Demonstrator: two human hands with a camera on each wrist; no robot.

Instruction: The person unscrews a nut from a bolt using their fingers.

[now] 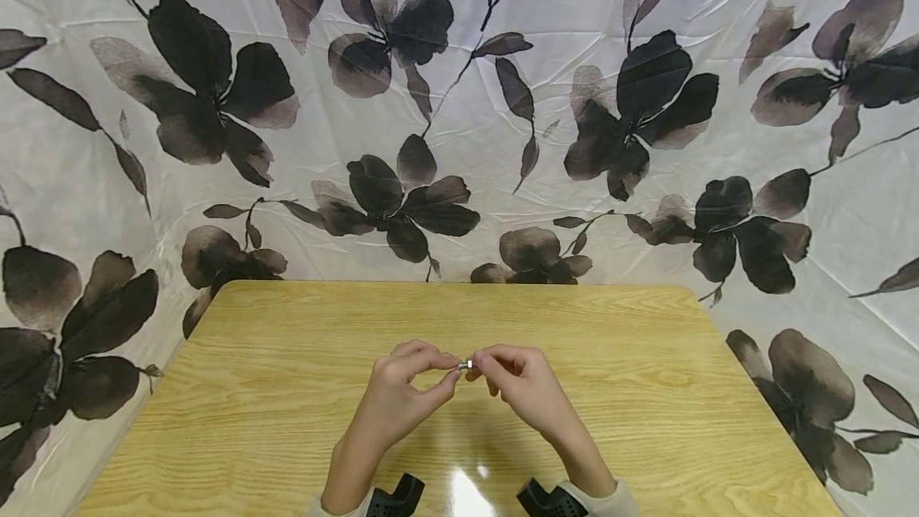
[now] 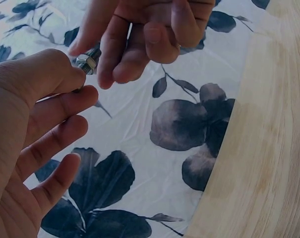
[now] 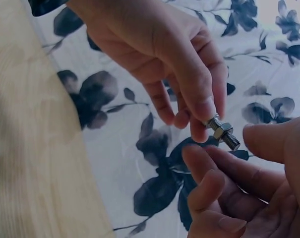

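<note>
A small metal bolt (image 3: pixel 233 143) with a hex nut (image 3: pixel 222 131) on its threads is up above the table between both hands. My left hand (image 1: pixel 404 385) pinches one end of the bolt between thumb and index finger; that end is hidden by the fingertips. The threaded tip sticks out past the nut toward my right hand (image 1: pixel 526 389). In the right wrist view, the right thumb (image 3: pixel 267 144) and fingers stand apart on either side of that tip, with a gap to the metal. The other left fingers are loosely bent.
A light wood-grain table (image 1: pixel 287 421) lies under the hands. White cloth (image 1: pixel 517 206) with dark flowers hangs behind and beside it. A black wrist mount (image 1: pixel 397 497) sits on the left forearm, another mount (image 1: pixel 550 499) on the right.
</note>
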